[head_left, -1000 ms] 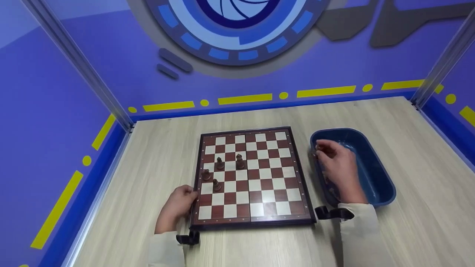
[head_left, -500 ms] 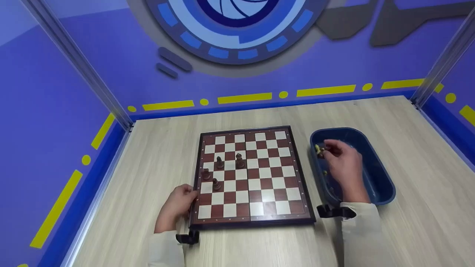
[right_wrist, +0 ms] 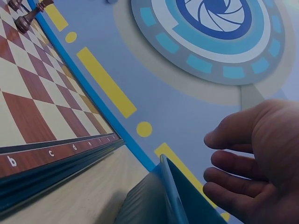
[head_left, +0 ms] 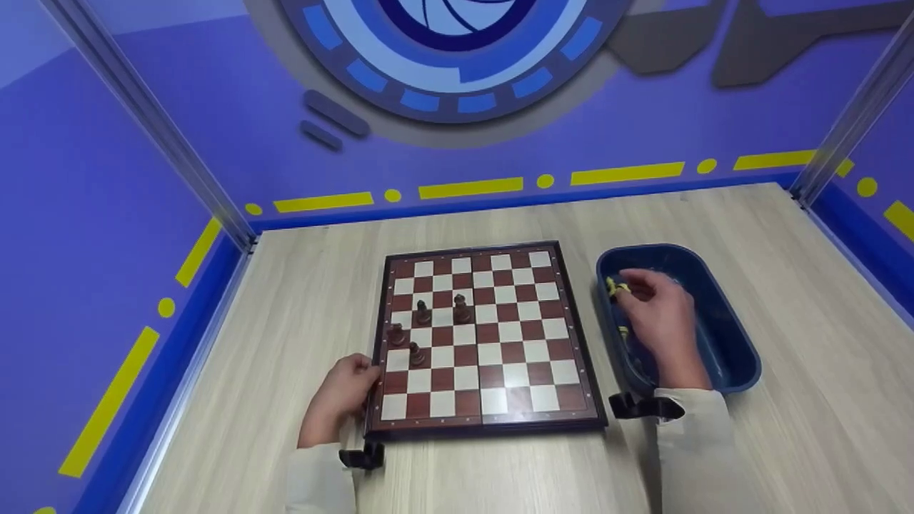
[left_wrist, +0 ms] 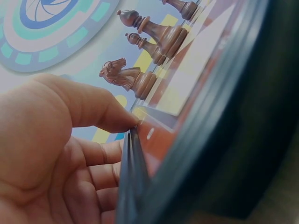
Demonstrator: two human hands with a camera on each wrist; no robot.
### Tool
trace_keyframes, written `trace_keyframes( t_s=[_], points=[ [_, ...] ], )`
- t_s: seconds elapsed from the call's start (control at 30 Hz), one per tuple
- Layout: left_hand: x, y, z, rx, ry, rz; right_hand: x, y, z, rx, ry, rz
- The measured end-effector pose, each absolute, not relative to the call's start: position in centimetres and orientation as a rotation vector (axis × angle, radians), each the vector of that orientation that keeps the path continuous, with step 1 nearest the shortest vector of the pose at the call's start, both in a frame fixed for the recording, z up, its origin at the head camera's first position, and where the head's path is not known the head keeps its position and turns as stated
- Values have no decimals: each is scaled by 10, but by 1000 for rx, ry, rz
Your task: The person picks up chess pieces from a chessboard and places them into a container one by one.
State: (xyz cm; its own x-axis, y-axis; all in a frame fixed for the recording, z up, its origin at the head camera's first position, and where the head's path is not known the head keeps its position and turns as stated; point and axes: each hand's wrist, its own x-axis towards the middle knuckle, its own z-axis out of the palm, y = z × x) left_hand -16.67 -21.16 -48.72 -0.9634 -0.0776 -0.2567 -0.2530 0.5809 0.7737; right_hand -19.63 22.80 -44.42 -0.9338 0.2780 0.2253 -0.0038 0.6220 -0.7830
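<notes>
My left hand (head_left: pixel 344 389) grips the left edge of the chessboard (head_left: pixel 528 375), its thumb on top of the rim and its other fingers against the side. On the board's left half stand several dark brown chess pieces, among them a knight (left_wrist: pixel 128 77) and a round-headed piece (left_wrist: pixel 159 35) behind it. My right hand (head_left: pixel 660 314) is over the left side of a blue bin (head_left: pixel 739 357), fingers loosely bent. Yellow chess pieces (head_left: pixel 615 287) lie in the bin right by its fingertips. In the right wrist view nothing shows between the thumb and fingers (right_wrist: pixel 233 163).
Another yellow piece (head_left: pixel 624 333) lies lower along the bin's left wall. The bin stands to the right of the board on a light wood table (head_left: pixel 471 475). Blue-purple panels (head_left: pixel 235 100) enclose the table at the back and sides.
My right hand has shifted slightly right, away from the bin's left rim, and yellow pieces now show beside its fingertips. My left hand and the pieces on the board have stayed put.
</notes>
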Motion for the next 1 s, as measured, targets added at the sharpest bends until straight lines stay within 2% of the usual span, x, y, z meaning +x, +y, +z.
trace_keyframes(
  t_s=[1.0],
  points=[
    [-166,-212,-487,-255,2617,1334,-198,188,-442,-60,-2517,1287]
  ],
)
